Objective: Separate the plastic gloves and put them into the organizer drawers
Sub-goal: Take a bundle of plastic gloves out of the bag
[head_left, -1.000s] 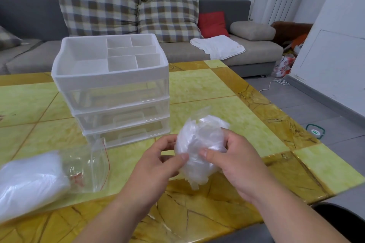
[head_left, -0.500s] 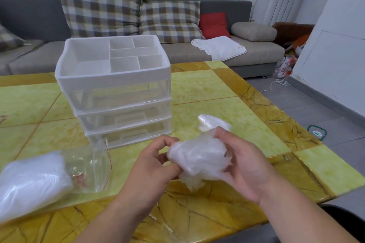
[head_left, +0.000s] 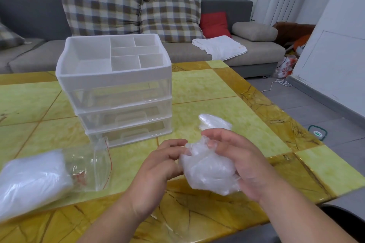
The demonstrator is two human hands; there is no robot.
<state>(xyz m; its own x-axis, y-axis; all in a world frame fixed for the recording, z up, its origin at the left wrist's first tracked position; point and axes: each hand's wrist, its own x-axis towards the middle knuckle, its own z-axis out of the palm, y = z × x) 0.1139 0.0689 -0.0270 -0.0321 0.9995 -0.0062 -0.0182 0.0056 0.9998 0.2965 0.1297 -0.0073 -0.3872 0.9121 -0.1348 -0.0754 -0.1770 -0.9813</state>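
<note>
A crumpled wad of clear plastic gloves (head_left: 207,167) hangs over the table's near edge. My right hand (head_left: 237,160) cups the wad from the right with curled fingers over its top. My left hand (head_left: 158,165) pinches its left edge. Behind the wad a loose glove (head_left: 214,122) lies on the table. The clear organizer (head_left: 118,89) stands further back, with three shut drawers and a divided white top tray. A zip bag (head_left: 39,175) stuffed with more gloves lies at the left, its mouth open toward the organizer.
The green and amber marble table (head_left: 217,92) ends close on the right and near side. A grey sofa (head_left: 197,51) with checked cushions and a white cloth runs behind it. Cables and bags lie on the floor at the right.
The wad has dropped lower and turned in my hands. One glove has come off and now lies on the table behind it. My left fingers shifted to the wad's left edge.
</note>
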